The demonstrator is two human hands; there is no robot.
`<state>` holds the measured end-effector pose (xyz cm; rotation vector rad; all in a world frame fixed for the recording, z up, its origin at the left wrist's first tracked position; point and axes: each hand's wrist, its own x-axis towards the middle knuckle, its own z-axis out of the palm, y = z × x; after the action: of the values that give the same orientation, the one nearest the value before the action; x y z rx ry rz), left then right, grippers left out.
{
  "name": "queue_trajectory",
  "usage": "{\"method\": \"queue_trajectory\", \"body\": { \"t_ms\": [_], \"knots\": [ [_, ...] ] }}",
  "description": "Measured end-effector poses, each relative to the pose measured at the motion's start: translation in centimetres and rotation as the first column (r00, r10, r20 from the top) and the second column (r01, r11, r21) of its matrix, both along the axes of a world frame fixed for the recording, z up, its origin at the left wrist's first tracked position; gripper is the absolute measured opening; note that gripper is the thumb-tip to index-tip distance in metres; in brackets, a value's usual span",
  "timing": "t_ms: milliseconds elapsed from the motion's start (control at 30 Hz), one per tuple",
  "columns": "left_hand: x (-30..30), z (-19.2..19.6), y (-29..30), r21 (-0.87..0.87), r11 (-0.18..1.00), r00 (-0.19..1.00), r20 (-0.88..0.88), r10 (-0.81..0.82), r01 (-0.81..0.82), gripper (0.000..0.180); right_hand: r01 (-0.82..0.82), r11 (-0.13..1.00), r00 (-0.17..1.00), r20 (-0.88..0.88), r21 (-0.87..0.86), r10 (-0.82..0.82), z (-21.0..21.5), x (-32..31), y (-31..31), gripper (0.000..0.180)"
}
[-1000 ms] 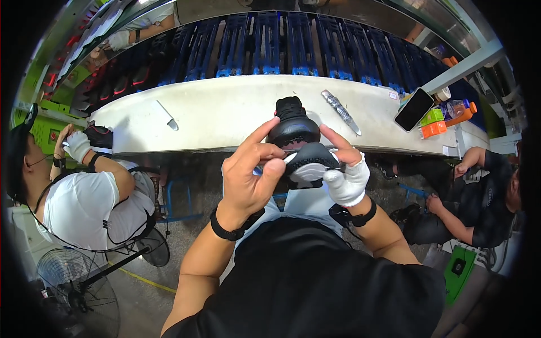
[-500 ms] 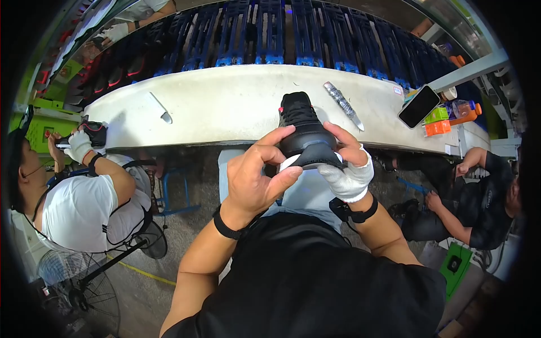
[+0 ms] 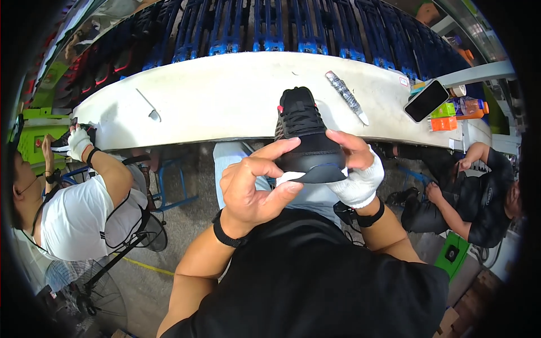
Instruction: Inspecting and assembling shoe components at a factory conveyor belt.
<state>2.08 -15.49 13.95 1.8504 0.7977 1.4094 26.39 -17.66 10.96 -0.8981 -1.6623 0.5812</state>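
Observation:
A black lace-up sneaker (image 3: pixel 302 115) with a white sole edge and small red accents is held between my two hands, its toe pointing towards me. My left hand (image 3: pixel 253 183), bare, grips the toe's left side between fingers and thumb. My right hand (image 3: pixel 360 174) wears a white glove that leaves the thumb and some fingertips bare. It is closed on the toe's right side, with its lower fingers partly hidden under the shoe. The sneaker's far end is over the white worktop (image 3: pixel 225 96), while its toe overhangs the near edge.
On the worktop lie a wrapped-handle knife (image 3: pixel 346 97) and, farther left, a thin blade-like tool (image 3: pixel 149 106). A phone (image 3: pixel 426 101), small boxes and a bottle (image 3: pixel 470 107) stand at right. Blue conveyor racks (image 3: pixel 267 34) run behind. Co-workers sit at left (image 3: pixel 79 208) and right (image 3: pixel 479 194).
The sneaker has tilted in my hands, so more of its toe top shows and the fingers have shifted slightly around it. The whole view has moved a little.

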Motion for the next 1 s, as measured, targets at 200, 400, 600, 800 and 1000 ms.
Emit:
{"method": "queue_trajectory", "body": {
  "t_ms": [200,400,600,800,1000],
  "knots": [
    [-2.5,1.8,1.4,0.049,0.999,0.984,-0.175,0.013,-0.005,0.038,0.012,1.000,0.996,-0.087,0.006,-0.012,-0.9,-2.1,1.3,0.053],
    [-4.2,8.1,4.7,0.303,0.947,0.822,-0.562,0.088,0.106,0.067,-0.038,0.995,0.999,0.015,0.096,0.037,0.6,-3.7,2.8,0.058],
    [-5.0,4.6,5.5,-0.127,0.987,0.981,-0.155,-0.119,0.100,0.030,-0.041,0.998,0.994,0.101,0.054,0.036,0.1,-4.2,2.8,0.042],
    [-5.0,6.6,4.5,-0.189,0.979,0.919,-0.365,-0.148,0.083,0.043,-0.002,0.996,0.990,0.143,0.092,-0.011,0.3,-5.0,3.7,0.039],
    [-5.2,4.7,4.4,-0.131,0.987,0.906,-0.399,-0.139,0.094,0.059,0.059,0.995,0.992,0.115,-0.078,-0.050,-0.6,-4.5,2.9,0.035]
  ]
}}
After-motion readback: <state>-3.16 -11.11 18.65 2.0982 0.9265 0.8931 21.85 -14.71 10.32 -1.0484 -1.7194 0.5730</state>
